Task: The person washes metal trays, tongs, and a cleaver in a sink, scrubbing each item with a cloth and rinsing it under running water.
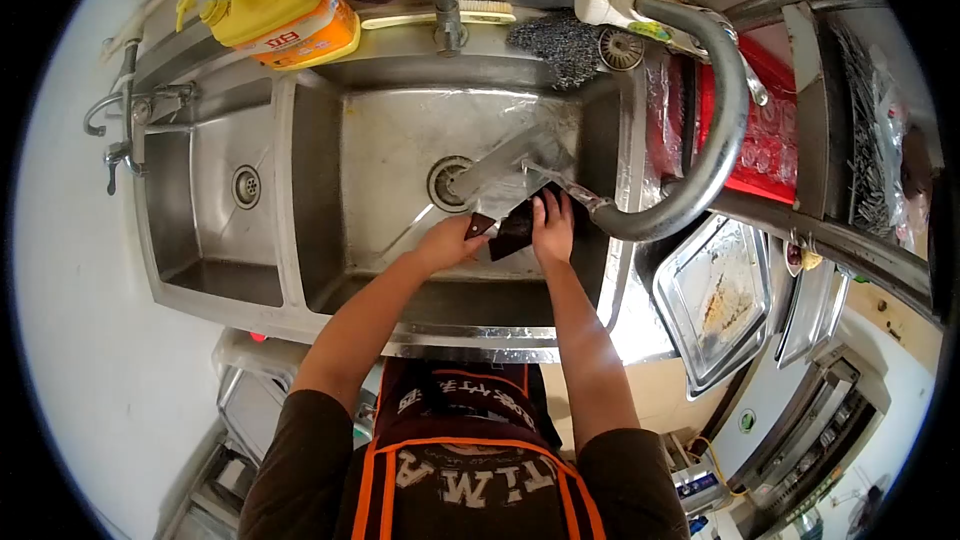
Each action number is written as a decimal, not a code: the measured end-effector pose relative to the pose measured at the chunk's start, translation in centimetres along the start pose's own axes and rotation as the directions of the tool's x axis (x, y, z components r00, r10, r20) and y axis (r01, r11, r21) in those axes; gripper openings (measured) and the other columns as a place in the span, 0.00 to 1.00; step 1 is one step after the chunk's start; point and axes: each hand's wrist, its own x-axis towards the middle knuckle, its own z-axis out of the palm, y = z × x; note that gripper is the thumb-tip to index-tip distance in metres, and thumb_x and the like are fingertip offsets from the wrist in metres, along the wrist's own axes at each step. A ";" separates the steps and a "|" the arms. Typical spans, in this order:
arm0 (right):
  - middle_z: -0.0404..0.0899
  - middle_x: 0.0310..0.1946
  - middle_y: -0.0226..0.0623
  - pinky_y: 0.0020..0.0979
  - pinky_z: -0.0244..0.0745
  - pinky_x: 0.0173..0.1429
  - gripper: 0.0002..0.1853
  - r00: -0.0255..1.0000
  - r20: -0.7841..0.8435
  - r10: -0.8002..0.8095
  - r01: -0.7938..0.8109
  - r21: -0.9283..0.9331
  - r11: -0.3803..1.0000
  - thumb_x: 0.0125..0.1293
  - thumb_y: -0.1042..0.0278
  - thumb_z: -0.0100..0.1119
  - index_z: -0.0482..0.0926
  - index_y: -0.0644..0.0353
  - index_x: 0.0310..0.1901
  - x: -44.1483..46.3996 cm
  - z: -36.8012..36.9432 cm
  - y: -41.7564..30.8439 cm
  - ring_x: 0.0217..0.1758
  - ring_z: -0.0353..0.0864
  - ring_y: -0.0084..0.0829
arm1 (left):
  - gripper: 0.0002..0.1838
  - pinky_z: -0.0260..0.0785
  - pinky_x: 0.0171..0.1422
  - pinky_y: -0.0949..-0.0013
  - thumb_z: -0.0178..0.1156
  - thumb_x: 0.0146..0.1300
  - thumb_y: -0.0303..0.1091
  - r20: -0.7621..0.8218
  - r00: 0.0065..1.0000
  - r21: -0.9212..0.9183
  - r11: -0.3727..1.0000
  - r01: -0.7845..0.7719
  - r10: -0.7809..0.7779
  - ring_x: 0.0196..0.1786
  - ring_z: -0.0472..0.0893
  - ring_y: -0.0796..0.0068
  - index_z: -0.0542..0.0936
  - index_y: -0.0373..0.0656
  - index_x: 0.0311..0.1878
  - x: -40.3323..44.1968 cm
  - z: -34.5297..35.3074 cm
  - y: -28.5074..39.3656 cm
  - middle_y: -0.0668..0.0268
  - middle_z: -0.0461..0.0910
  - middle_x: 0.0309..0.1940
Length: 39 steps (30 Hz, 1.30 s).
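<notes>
Left hand [450,245]: the fingers are wrapped round the brown handle [482,226] of a broad cleaver [500,178], a firm grip as far as I can see from here.
Right hand [553,232]: close to the right of the left one, it grasps a dark pad [513,233], perhaps a folded cloth; how tightly, I cannot tell.
Cleaver: inside the large basin [375,140], with the wide blade reaching forward from the left hand. I cannot make out which way the edge faces.
Drain: the round strainer [450,183] sits just ahead of the left hand, near the blade.
Running water: a stream [560,180] comes from the curved spout [655,224], whose mouth is just to the right of the right hand, and splashes onto the blade ahead.
Slip risk: wet fingers could lose the handle, and the cleaver would then twist or drop into the basin in front of both hands.
Cut risk: the right hand is bare and very near the steel; if the pad folded or slid away, the fingertips could meet the edge.
Knock risk: a sudden lift of the right hand could strike the spout beside it.
Splash risk: water hitting the flat blade at a changed tilt could spray back over the forearms.
Farther off: steel wool [556,45] and a brush [440,18] lie on the ledge, well beyond both hands.
</notes>
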 end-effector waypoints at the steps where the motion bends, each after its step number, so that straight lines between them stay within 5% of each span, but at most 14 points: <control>1: 0.56 0.63 0.48 0.41 0.54 0.66 0.27 0.999 0.005 -0.032 0.032 -0.104 0.994 0.62 0.45 0.46 0.68 0.53 0.58 0.0 0.2 0.1 0.66 0.55 0.49 | 0.17 0.69 0.34 0.62 0.58 0.57 0.41 -0.107 0.988 0.172 0.981 -0.089 0.108 0.30 0.78 0.63 0.72 0.37 0.41 0.5 0.4 -2.6 0.56 0.78 0.28; 3: 0.55 0.63 0.48 0.42 0.57 0.64 0.25 0.996 0.029 -0.089 0.094 -0.314 0.945 0.59 0.56 0.57 0.68 0.49 0.58 -0.2 0.6 0.5 0.66 0.54 0.50 | 0.17 0.70 0.36 0.57 0.57 0.57 0.44 -0.188 0.957 0.345 0.927 -0.146 0.220 0.33 0.79 0.56 0.73 0.39 0.39 0.6 0.3 -4.3 0.55 0.78 0.28; 5: 0.66 0.56 0.49 0.41 0.66 0.56 0.29 0.937 0.147 0.318 -0.342 0.185 0.921 0.53 0.63 0.62 0.66 0.48 0.59 -0.6 2.0 2.2 0.59 0.65 0.47 | 0.17 0.68 0.40 0.53 0.57 0.56 0.45 -0.249 0.963 0.393 0.919 0.006 0.100 0.36 0.77 0.51 0.73 0.40 0.39 -0.1 0.1 -3.8 0.53 0.78 0.31; 7: 0.77 0.42 0.45 0.41 0.71 0.48 0.24 0.975 0.161 0.155 -0.075 -0.415 0.907 0.52 0.65 0.62 0.71 0.52 0.53 0.8 2.4 3.8 0.46 0.75 0.44 | 0.17 0.69 0.39 0.54 0.57 0.56 0.45 -0.271 0.958 0.429 0.903 0.031 0.095 0.36 0.77 0.51 0.73 0.40 0.39 0.0 -0.6 -2.5 0.53 0.78 0.31; 11: 0.77 0.32 0.41 0.35 0.72 0.41 0.12 0.990 0.125 -0.069 0.014 0.397 0.918 0.50 0.70 0.63 0.78 0.60 0.39 -1.8 -2.5 -2.7 0.35 0.77 0.39 | 0.17 0.69 0.39 0.55 0.57 0.57 0.44 -0.271 0.958 0.505 0.861 0.056 0.097 0.35 0.77 0.50 0.72 0.37 0.39 0.0 -0.7 -1.3 0.51 0.77 0.28; 13: 0.75 0.31 0.40 0.33 0.72 0.38 0.12 0.980 0.125 -0.154 0.080 0.459 0.885 0.51 0.70 0.63 0.78 0.59 0.39 -3.6 -3.4 -8.2 0.33 0.76 0.38 | 0.17 0.69 0.37 0.54 0.57 0.56 0.43 -0.247 0.966 0.490 0.870 0.058 0.075 0.34 0.78 0.51 0.72 0.39 0.39 0.4 0.1 -1.5 0.53 0.78 0.28; 16: 0.74 0.36 0.39 0.35 0.71 0.41 0.10 0.872 0.017 -0.488 0.487 0.052 0.872 0.54 0.67 0.61 0.78 0.57 0.39 -3.3 -0.9 -9.0 0.38 0.75 0.40 | 0.16 0.69 0.35 0.54 0.58 0.55 0.43 -0.207 0.974 0.490 0.871 0.026 0.087 0.31 0.78 0.52 0.72 0.40 0.39 -0.2 0.4 -0.9 0.56 0.79 0.27; 23: 0.71 0.41 0.42 0.42 0.69 0.43 0.12 0.875 -0.271 -0.400 0.324 -0.285 0.902 0.55 0.70 0.59 0.74 0.58 0.42 3.5 -2.0 -0.8 0.42 0.73 0.45 | 0.17 0.70 0.37 0.55 0.57 0.56 0.45 -0.192 0.981 0.553 0.829 0.087 0.026 0.34 0.78 0.52 0.72 0.39 0.38 -3.6 -1.0 -0.1 0.55 0.79 0.29; 25: 0.69 0.47 0.45 0.43 0.67 0.48 0.16 0.973 -0.222 -0.063 0.128 0.292 0.948 0.54 0.70 0.60 0.72 0.57 0.45 3.4 -0.9 0.2 0.47 0.71 0.48 | 0.17 0.71 0.37 0.55 0.57 0.56 0.45 -0.218 0.976 0.555 0.822 0.126 -0.003 0.34 0.78 0.52 0.72 0.40 0.38 -4.2 -1.6 -1.1 0.54 0.78 0.29; 27: 0.67 0.49 0.48 0.42 0.66 0.52 0.19 0.850 -0.253 -0.462 0.317 -0.454 0.833 0.52 0.70 0.63 0.72 0.56 0.46 1.8 -0.1 0.6 0.50 0.69 0.49 | 0.17 0.71 0.38 0.55 0.57 0.57 0.45 -0.240 0.970 0.562 0.812 0.160 -0.025 0.35 0.78 0.53 0.72 0.40 0.38 -4.6 -2.2 -1.8 0.54 0.78 0.29; 29: 0.65 0.51 0.48 0.41 0.65 0.54 0.21 0.932 -0.222 -0.285 0.161 -0.450 0.879 0.50 0.71 0.64 0.71 0.56 0.48 2.4 2.2 2.2 0.54 0.66 0.47 | 0.17 0.71 0.38 0.55 0.57 0.57 0.45 -0.244 0.968 0.607 0.770 0.194 -0.052 0.34 0.79 0.53 0.72 0.40 0.38 -4.9 -3.1 -1.6 0.54 0.78 0.30; 33: 0.75 0.32 0.40 0.35 0.71 0.42 0.16 0.968 -0.107 -0.225 0.198 -0.218 0.956 0.52 0.73 0.61 0.73 0.61 0.44 4.8 4.0 6.7 0.38 0.76 0.38 | 0.16 0.72 0.38 0.56 0.57 0.56 0.44 -0.272 0.962 0.601 0.775 0.196 -0.032 0.34 0.79 0.53 0.73 0.40 0.37 -5.5 -3.5 -1.3 0.55 0.79 0.30; 37: 0.73 0.24 0.25 0.18 0.65 0.31 0.11 0.975 0.126 -0.184 0.030 0.743 0.668 0.56 0.77 0.60 0.74 0.62 0.41 -1.1 -2.6 -5.7 0.28 0.71 0.15 | 0.14 0.72 0.38 0.56 0.57 0.56 0.42 -0.276 0.961 0.604 0.772 0.196 -0.028 0.33 0.79 0.53 0.73 0.40 0.36 -3.9 -3.3 -1.1 0.56 0.79 0.29; 39: 0.74 0.28 0.27 0.21 0.68 0.33 0.12 0.944 0.165 -0.287 0.135 0.600 0.789 0.54 0.76 0.62 0.75 0.61 0.41 -2.6 -3.0 -10.3 0.30 0.72 0.17 | 0.14 0.71 0.37 0.56 0.57 0.55 0.42 -0.251 0.968 0.622 0.765 0.166 -0.007 0.33 0.79 0.54 0.73 0.40 0.36 -3.6 -3.0 -0.2 0.57 0.79 0.29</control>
